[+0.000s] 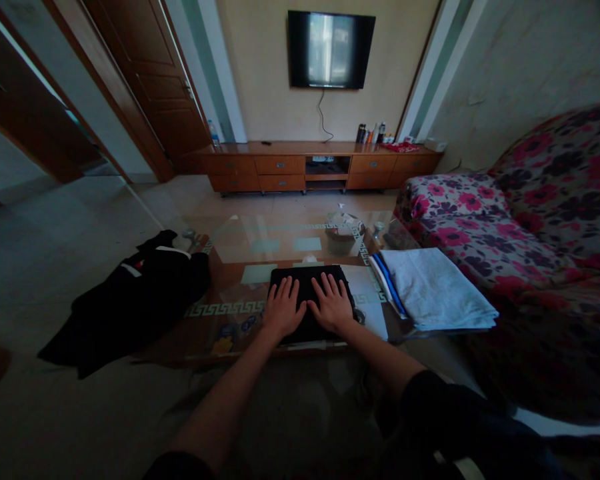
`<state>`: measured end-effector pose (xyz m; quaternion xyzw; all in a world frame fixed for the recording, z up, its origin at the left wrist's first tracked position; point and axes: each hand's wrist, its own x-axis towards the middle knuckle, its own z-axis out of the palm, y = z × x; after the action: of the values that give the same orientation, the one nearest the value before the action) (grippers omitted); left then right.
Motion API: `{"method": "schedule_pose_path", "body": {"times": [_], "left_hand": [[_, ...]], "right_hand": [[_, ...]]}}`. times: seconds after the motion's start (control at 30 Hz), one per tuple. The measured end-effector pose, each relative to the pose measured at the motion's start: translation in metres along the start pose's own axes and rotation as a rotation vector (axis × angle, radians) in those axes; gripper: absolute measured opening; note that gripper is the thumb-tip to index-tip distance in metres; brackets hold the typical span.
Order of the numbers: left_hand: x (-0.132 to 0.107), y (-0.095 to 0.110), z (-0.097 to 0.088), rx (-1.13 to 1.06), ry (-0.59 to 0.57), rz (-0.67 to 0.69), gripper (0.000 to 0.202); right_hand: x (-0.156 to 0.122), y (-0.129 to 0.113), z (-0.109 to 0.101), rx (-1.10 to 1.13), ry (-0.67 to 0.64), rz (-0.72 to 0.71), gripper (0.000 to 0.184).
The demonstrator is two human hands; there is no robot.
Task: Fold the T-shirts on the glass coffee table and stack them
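A flat black rectangle (306,288), which looks like a folded garment, lies on the glass coffee table (220,273) in front of me. My left hand (283,309) rests palm down on its left part, fingers spread. On its right part, my right hand (331,303) lies flat too, with the fingers apart. The two thumbs nearly meet at the middle. To the left, a loose heap of black clothing (145,293) hangs over the table's end. At the right end sits a neat stack of folded light-blue, blue and white cloth (435,287).
A bin (343,243) with a light liner shows near the table's far side. Close on the right is a flowered sofa (460,227). A low wooden cabinet (280,167) with bottles (375,133) stands along the far wall, under a television (330,50).
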<state>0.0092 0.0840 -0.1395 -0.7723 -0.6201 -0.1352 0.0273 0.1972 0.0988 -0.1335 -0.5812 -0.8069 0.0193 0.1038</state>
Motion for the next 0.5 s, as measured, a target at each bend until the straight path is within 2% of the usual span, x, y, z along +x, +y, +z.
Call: {"method": "schedule_pose_path", "body": {"times": [0.1,0.23,0.4,0.5], "left_hand": [[-0.009,0.007,-0.010,-0.053,0.010,0.112,0.053],[-0.031,0.024,-0.019,-0.045,-0.002,0.117,0.057],[-0.063,0.034,-0.017,-0.021,-0.040,0.154,0.062],[-0.070,0.031,-0.012,-0.017,-0.031,0.187,0.063]], "right_hand": [[-0.001,-0.004,-0.007,0.019,-0.029,0.021,0.070],[-0.013,-0.018,-0.012,0.037,-0.062,0.091,0.066],[-0.043,-0.031,-0.010,0.036,-0.064,0.018,0.064],[-0.050,-0.030,-0.010,0.039,-0.055,0.000,0.063]]}}
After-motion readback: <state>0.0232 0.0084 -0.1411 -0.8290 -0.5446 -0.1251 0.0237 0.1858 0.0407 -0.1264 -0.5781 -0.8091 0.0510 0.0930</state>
